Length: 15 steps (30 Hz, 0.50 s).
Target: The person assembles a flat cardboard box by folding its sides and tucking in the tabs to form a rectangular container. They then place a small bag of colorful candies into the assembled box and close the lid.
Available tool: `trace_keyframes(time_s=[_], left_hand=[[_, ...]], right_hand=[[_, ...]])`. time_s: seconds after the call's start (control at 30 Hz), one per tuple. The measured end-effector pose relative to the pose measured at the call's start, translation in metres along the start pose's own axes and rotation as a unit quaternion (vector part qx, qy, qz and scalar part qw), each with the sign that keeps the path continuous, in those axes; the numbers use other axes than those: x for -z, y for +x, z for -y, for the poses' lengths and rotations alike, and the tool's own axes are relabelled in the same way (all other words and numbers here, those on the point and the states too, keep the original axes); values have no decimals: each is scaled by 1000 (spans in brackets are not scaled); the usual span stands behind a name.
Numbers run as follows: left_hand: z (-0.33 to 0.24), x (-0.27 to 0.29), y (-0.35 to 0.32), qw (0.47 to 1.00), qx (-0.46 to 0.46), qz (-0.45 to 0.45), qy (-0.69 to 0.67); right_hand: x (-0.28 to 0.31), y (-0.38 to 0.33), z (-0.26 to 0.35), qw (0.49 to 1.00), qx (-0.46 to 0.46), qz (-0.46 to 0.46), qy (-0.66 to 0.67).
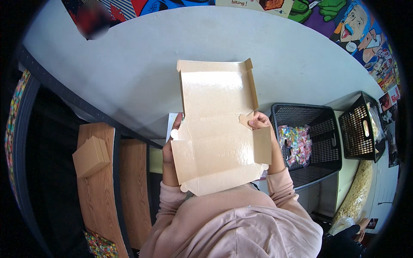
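An unfolded cardboard box (219, 137) is held before the torso (232, 219), its left edge gripped by the left hand (168, 152) and a small flap (245, 120) (at its right edge) pinched by the right hand (260, 120).

Your left hand (167, 151): most fingers hidden behind cardboard blank (221, 142). Your right hand (260, 121): wrist partly hidden behind side flap (262, 145). White item (171, 122) beside your left hand: mostly covered by cardboard blank, kind unclear. Well ahead-left of your left hand: blurred patch (93, 19) over poster (122, 11). Well right of your right hand: clear bag (375, 124), contents too small to tell. Behind-right, other person (363, 225) mostly cut off.
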<state>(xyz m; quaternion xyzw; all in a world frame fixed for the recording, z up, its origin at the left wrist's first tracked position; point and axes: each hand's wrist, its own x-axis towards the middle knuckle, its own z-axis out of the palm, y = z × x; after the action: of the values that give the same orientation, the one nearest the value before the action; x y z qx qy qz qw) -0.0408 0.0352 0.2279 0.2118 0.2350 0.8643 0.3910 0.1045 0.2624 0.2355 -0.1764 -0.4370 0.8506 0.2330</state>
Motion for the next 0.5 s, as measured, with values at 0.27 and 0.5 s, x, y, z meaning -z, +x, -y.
trace_keyframes(time_s=[0.27, 0.5], left_hand=[[2, 15, -6, 997, 25, 31, -71], [-6, -5, 7, 995, 6, -1, 96]], right_hand=[[9, -3, -7, 999, 19, 13, -40], [12, -5, -5, 996, 20, 32, -78]])
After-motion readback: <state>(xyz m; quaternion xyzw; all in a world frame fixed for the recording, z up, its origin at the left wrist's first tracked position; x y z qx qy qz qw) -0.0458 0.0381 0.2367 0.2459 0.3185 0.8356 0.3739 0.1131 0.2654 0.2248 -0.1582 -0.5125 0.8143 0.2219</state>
